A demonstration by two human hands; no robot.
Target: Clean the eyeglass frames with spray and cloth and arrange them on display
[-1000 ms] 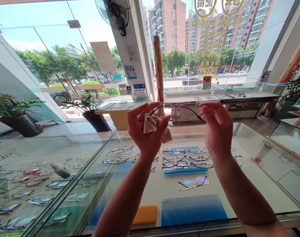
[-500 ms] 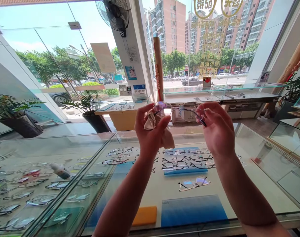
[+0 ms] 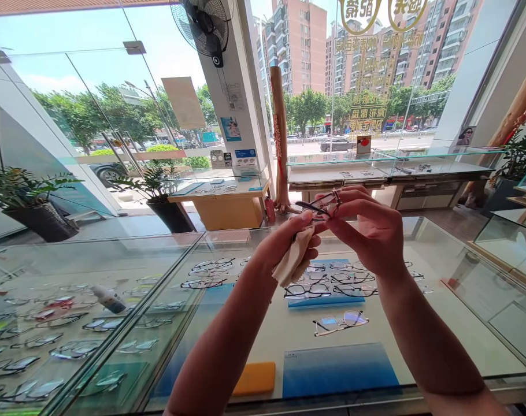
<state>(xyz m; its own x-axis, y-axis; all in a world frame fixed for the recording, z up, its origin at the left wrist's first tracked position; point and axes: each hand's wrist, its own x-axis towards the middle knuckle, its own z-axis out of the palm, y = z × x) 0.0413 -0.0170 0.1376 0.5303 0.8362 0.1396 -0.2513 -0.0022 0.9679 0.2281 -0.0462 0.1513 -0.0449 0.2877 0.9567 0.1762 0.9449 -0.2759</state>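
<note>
Both my hands are at a pair of eyeglasses (image 3: 330, 202), held up above the glass display counter and turned edge-on with the temples pointing left. The fingers of my right hand (image 3: 371, 228) pinch the frame and lens side. My left hand (image 3: 286, 234) grips the dark temple end between thumb and fingers. A beige cleaning cloth (image 3: 292, 257) hangs from the left hand, bunched under the thumb. The lenses are mostly hidden by the right fingers. Below the hands, another pair of eyeglasses (image 3: 341, 322) lies in the counter area.
Rows of eyeglasses (image 3: 306, 290) sit in the glass counter (image 3: 245, 323), some on a blue board. An orange case (image 3: 256, 378) and a blue sheet (image 3: 339, 370) lie near its front. At left stands a white bottle (image 3: 108, 299). Further off are potted plants (image 3: 165, 190) and window-side showcases.
The eyeglasses have turned from facing me, spread between both hands, to edge-on. My left hand has shifted right, close to the right hand, and the cloth now hangs lower.
</note>
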